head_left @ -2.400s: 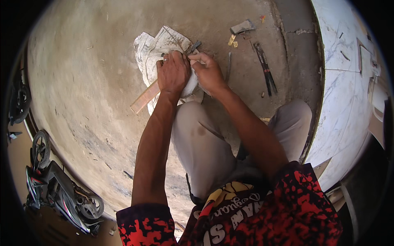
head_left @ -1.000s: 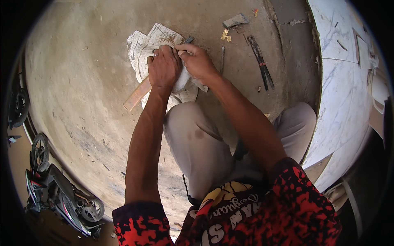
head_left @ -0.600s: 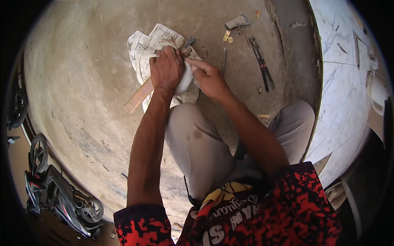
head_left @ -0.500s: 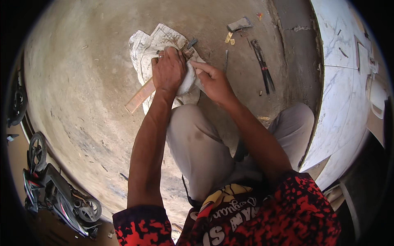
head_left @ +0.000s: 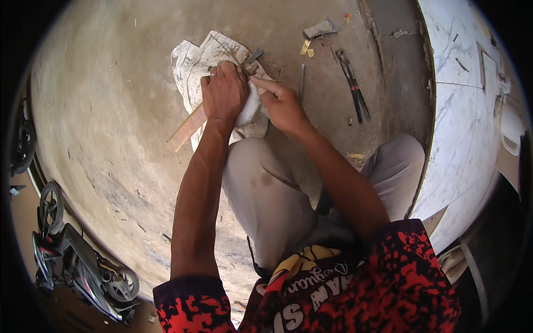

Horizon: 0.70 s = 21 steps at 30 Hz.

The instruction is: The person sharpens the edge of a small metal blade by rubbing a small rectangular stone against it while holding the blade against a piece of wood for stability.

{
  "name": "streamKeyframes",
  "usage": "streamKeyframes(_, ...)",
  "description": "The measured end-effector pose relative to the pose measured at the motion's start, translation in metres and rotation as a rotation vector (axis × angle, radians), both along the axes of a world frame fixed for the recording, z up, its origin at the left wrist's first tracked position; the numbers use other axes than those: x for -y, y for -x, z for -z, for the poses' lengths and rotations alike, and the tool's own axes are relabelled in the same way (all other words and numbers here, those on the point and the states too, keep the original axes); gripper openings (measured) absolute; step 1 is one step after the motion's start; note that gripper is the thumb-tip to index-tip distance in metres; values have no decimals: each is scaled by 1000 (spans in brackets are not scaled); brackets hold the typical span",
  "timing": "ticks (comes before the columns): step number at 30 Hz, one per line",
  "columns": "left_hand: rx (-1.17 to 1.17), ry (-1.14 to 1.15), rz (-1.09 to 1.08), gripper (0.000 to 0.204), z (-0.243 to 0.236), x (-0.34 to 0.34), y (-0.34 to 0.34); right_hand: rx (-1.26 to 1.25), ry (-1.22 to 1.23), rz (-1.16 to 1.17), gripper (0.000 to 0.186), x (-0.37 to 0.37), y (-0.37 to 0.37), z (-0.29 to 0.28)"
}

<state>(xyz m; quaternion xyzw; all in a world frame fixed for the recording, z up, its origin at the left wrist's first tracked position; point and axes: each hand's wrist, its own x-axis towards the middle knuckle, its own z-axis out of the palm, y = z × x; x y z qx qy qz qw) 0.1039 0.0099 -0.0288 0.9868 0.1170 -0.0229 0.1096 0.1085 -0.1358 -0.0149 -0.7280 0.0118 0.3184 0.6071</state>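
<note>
A rumpled, stained white cloth sack (head_left: 186,62) lies on the floor in front of my knees. My left hand (head_left: 225,93) is closed over a flat wooden strip (head_left: 187,129), which slants out from under the palm toward the lower left. Just past the left fingers, a brownish end piece (head_left: 251,68) and a small dark grey bit (head_left: 256,56) show on the sack. My right hand (head_left: 282,109) points its index finger at that brownish piece, its tip close to it. The other right fingers are curled in, and whatever they hold is hidden.
To the right lie long-handled pincers (head_left: 352,83), a thin rod (head_left: 302,81), a grey block (head_left: 320,29) and yellow scraps (head_left: 306,48). A white marble-patterned tiled ledge (head_left: 458,116) runs along the right. Motorcycles, one (head_left: 83,266) at lower left, stand beyond the floor's edge.
Both hands keep nearly the same pose over the sack. My right index fingertip has shifted slightly along the brownish piece. The whole view has drifted a little.
</note>
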Motion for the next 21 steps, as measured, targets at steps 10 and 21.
streamKeyframes(10,-27,8,-7,25,-2,-1,1,175,-80,-1,34,6,18,15)
streamKeyframes(21,-11,-25,-5,25,-1,3,-6,176,-45,14,32,2,3,12)
